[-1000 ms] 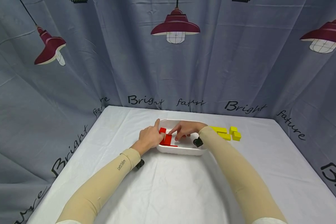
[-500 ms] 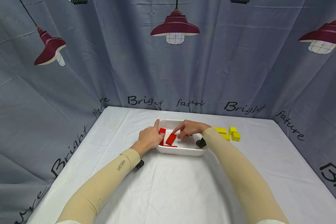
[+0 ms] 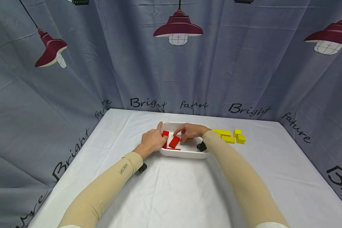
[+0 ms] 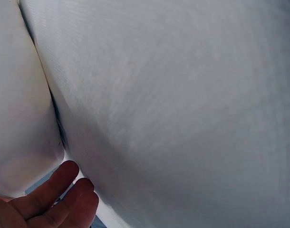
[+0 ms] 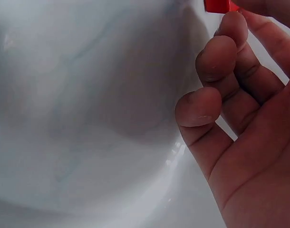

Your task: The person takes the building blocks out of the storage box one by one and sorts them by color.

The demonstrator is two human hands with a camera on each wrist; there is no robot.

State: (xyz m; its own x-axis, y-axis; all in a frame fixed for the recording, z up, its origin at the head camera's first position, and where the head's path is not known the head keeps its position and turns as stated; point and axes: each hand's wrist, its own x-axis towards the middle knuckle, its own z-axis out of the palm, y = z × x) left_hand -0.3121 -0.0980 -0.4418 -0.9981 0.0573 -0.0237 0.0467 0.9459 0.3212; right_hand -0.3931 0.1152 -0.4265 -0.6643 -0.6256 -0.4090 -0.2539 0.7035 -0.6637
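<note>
A white tray [image 3: 185,154] stands on the table with red blocks inside. My left hand [image 3: 151,139] grips its left wall, fingers against the outside and thumb over the rim. One red block [image 3: 165,133] lies along that left wall beside the thumb, and a second red block [image 3: 174,142] lies slanted on the tray floor. A thin red strip [image 3: 174,149] shows along the front wall. My right hand [image 3: 191,131] reaches into the tray, its index fingertip at the far end of the slanted block. In the right wrist view its other fingers [image 5: 216,57] are loosely bent, holding nothing.
Several yellow blocks [image 3: 228,139] lie on the white-covered table [image 3: 182,190] just right of the tray, partly behind the right forearm. A grey printed curtain [image 3: 159,69] hangs behind the table.
The block under my right index finger has turned from nearly upright beside its neighbour to a slant, opening a gap. The right hand shifted right, then back left. My left hand stays put.
</note>
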